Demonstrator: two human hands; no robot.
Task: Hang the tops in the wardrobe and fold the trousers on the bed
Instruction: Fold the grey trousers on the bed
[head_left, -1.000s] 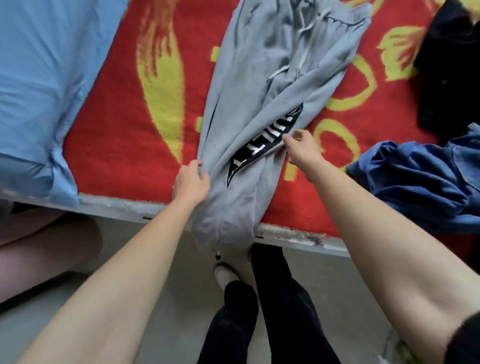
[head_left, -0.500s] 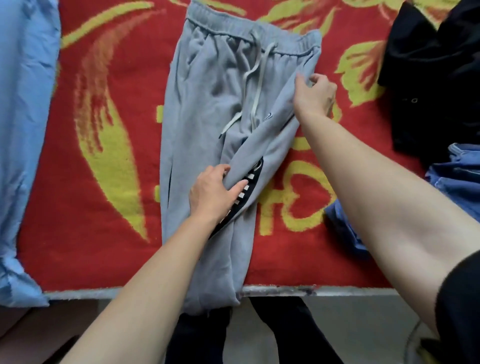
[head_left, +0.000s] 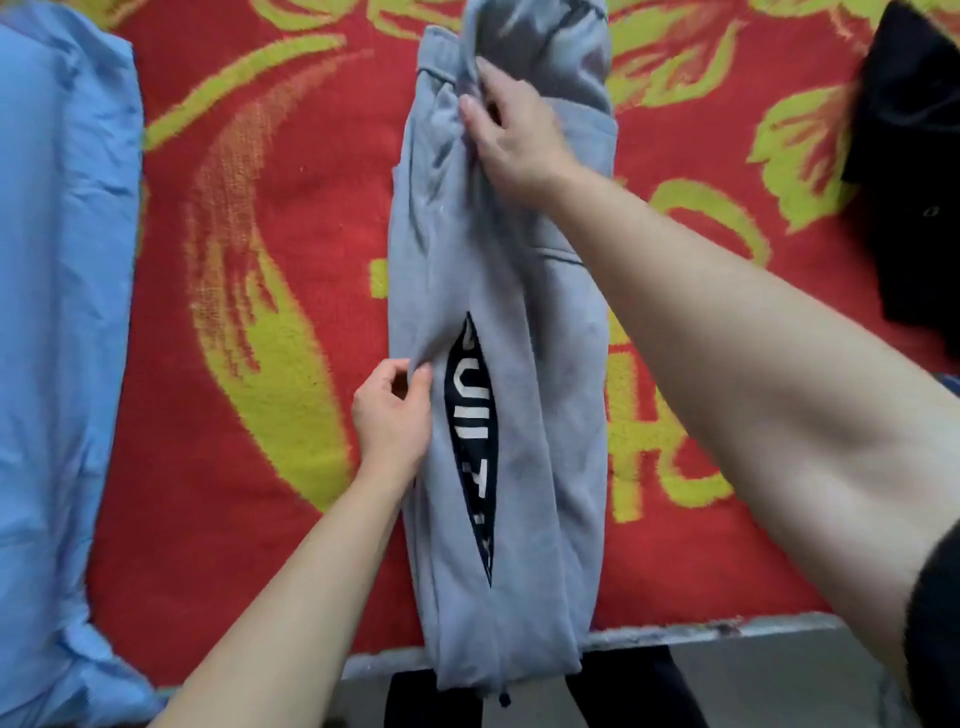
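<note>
Grey trousers (head_left: 524, 374) lie on the bed, on a red blanket (head_left: 270, 130) with big yellow shapes. They are folded the long way, so they make one long thin strip. The waist end is far from the person and the leg ends are near. The leg ends hang a little way over the bed edge (head_left: 701, 631).

Down the middle of the trousers there is a gap in the fold. A black band (head_left: 470, 441) with white letters shows in the gap. The letters are partly hidden, so the word cannot be read.

The left hand (head_left: 392, 415) is at the left side of the trousers, about halfway along. Its thumb and fingers pinch the grey edge just beside the black band.

The right hand (head_left: 514, 135) is up near the waist end. Its fingers are curled round a bunch of grey cloth and hold it tight. The cloth there is crumpled and lumpy. The right arm reaches across the trousers from the right side and hides part of them. A black sleeve (head_left: 935, 623) shows at the top of that arm.

A light blue cloth (head_left: 62, 312) lies along the left side of the bed, well apart from the trousers. A black piece of clothing (head_left: 914, 156) lies at the far right, also well apart. Below the bed edge, the person's legs in dark trousers (head_left: 623, 691) stand close to the bed.
</note>
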